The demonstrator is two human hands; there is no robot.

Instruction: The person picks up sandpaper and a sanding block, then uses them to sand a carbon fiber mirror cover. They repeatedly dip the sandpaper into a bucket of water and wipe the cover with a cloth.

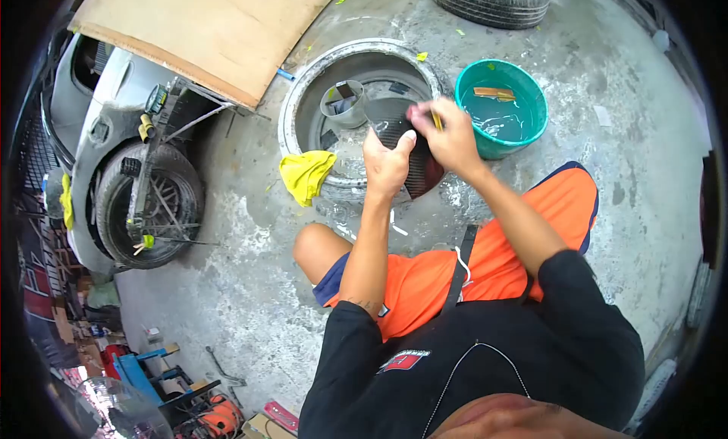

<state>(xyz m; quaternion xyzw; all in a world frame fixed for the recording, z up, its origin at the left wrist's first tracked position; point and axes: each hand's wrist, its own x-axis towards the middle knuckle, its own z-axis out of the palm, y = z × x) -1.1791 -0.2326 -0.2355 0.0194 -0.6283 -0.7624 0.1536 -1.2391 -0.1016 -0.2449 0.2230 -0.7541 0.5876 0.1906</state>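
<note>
My left hand [385, 162] grips a dark curved panel [417, 166] with a carbon-fibre-like weave and a reddish lower edge, its thumb on the near face. My right hand [453, 136] is closed beside the panel's upper right side, its fingers curled around a small yellow thing [437, 120] whose kind I cannot make out. Behind the panel a large tyre [290, 109] lies flat on the floor. A clear tub [345, 123] holding dark pieces stands inside it. Over the tyre's near left edge hangs a yellow cloth [306, 175].
A teal bucket [538, 128] of water, with a brownish block [494, 93] in it, stands to the right. Another tyre [489, 7] lies at the back. At left are a wooden board [197, 29], a car body [106, 120] and a wheel [152, 204].
</note>
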